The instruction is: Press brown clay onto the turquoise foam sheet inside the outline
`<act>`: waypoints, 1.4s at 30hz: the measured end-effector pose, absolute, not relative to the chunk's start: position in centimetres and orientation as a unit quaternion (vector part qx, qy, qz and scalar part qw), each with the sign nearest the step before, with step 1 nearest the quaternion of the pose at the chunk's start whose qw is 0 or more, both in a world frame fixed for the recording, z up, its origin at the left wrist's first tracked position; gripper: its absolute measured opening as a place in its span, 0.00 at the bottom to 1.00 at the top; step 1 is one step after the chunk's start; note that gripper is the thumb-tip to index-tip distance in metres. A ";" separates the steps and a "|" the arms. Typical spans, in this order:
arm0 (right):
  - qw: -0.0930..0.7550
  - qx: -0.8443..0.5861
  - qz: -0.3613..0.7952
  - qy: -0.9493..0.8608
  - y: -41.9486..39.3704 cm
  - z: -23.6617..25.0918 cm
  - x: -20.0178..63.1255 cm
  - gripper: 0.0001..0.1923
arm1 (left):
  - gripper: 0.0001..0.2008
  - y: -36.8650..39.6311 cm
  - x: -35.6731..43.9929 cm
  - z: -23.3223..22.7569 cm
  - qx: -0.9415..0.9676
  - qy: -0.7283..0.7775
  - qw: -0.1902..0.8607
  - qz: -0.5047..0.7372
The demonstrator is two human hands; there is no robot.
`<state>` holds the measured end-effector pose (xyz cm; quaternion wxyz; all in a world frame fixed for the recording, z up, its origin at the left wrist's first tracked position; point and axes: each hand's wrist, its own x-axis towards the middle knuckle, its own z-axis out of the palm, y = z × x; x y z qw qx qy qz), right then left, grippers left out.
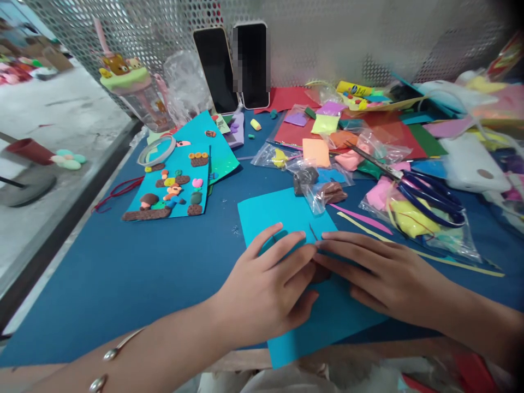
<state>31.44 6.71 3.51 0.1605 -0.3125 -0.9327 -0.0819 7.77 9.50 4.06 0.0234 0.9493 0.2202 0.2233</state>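
Blue, one square foam sheet (286, 218) lies slightly skewed, long axis running away, both left hand (266, 284) and right hand (380, 273) pressing flat, fingers spread, gripping nothing.

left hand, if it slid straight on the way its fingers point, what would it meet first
The left hand lies flat on the turquoise paper sheet, fingers pointing up-right. Straight on, it would probably first meet the clear plastic bags of dark brown clay, though depth is unclear.

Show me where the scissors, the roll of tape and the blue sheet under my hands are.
scissors (434, 197): head view, on the dark blue handle loops.
roll of tape (156, 150): head view, on the ring's clear rim.
blue sheet (270, 214): head view, on its bare upper left part.
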 end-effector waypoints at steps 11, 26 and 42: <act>0.188 -0.304 -0.054 -0.932 6.7 3.8 32.2 0.18 | 0.12 9.5 7.7 4.0 0.945 0.228 0.035 0.231; 0.208 -0.301 -0.036 -0.930 6.6 3.8 32.3 0.15 | 0.12 9.6 7.8 3.9 0.947 0.225 0.042 0.225; 0.165 -0.307 -0.093 -0.933 6.8 3.9 31.4 0.18 | 0.10 9.6 7.8 3.9 0.945 0.221 0.035 0.237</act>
